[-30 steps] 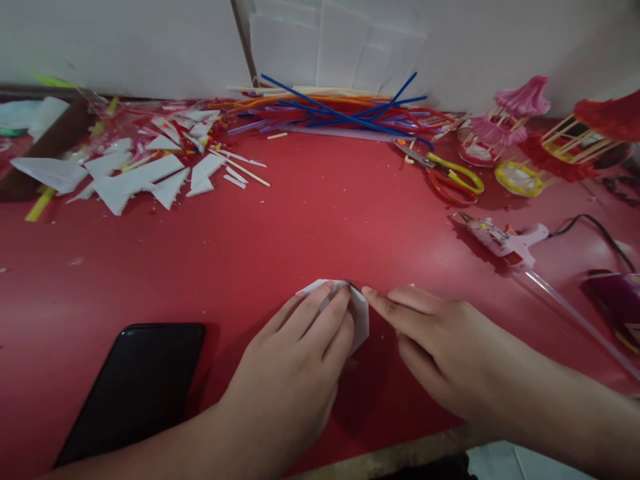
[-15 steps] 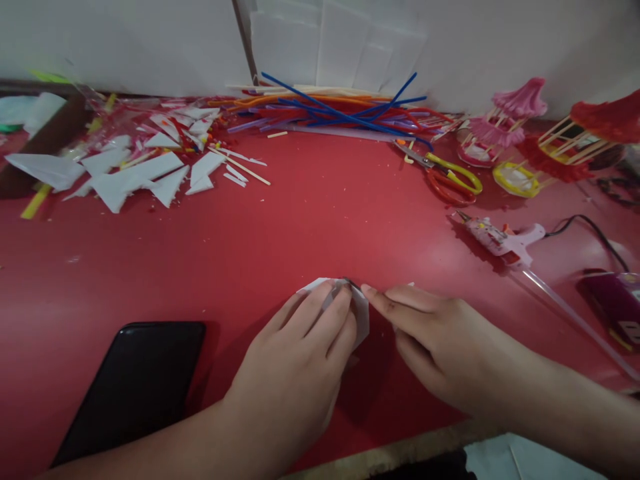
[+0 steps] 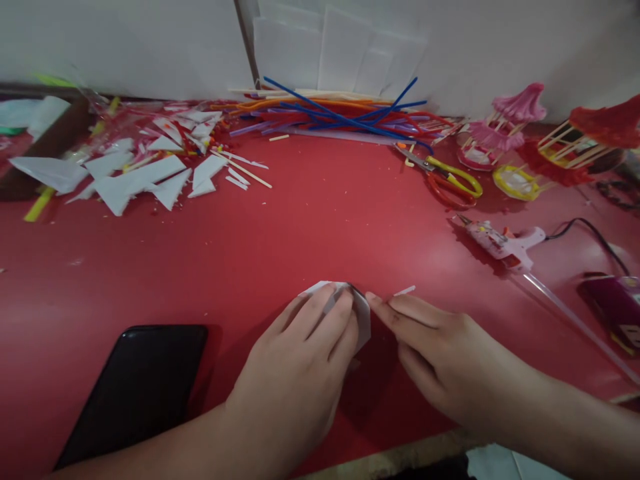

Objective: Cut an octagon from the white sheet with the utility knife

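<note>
Pale wall panel (image 3: 140, 47), background; it is backing a red tabletop (image 3: 280, 227) strewn with craft materials.

Item: one white faceted sheet (image 3: 365, 323), paper or thin foam. It is lying flat at the tabletop's near middle, mostly covered by the left hand (image 3: 295, 367).

Orientation: straight facets are showing along the far and right borders, the right one running nearly away from the person. No single end is pointing anywhere; with so much covered, I cannot tell a long axis.

Left hand: fingers are bending slightly, a little apart, pressing down on the sheet.

Right hand (image 3: 445, 353): fingers are lying close together, the index tip meeting a thin dark sliver (image 3: 358, 291), perhaps a blade, which is slanting along the sheet's far right edge. I cannot tell whether they are clamping it. A narrow white strip (image 3: 406, 291) is showing just beyond them.

Progress, as judged: the visible outline is looking already shaped, and white offcuts (image 3: 145, 175) at far left are suggesting cutting done. Attention is seemingly centring on the far right edge; what is remaining under the left hand, I cannot tell.

Adjacent: scissors (image 3: 440, 164) and glue gun (image 3: 500, 243) are lying apart, right.
</note>
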Motion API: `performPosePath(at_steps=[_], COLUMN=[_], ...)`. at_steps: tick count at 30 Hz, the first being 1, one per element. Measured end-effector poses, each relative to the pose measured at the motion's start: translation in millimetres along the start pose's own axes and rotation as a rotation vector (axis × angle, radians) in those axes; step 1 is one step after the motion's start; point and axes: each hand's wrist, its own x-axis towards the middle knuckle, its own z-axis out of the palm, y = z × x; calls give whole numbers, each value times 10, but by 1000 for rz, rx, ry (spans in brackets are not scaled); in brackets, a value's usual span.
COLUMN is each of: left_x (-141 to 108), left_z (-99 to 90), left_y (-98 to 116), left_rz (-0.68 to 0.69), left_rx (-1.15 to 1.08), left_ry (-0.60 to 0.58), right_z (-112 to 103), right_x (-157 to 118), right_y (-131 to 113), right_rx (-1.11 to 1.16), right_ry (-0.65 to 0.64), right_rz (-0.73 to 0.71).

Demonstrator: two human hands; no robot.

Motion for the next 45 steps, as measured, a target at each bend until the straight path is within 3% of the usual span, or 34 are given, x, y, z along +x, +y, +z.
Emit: performPosePath(at_steps=[11,45], left_x=[6,14], left_z=[-5,-32], left_y=[14,3], left_rz=[3,-20], left_rx=[-7,-31], left_ry=[-10,-45], right_z=[11,-41], right_x=[-7,-13], right_y=[-3,-13], right_rx=[-21,31], right_ry=[47,-10], right_rz=[-18,25])
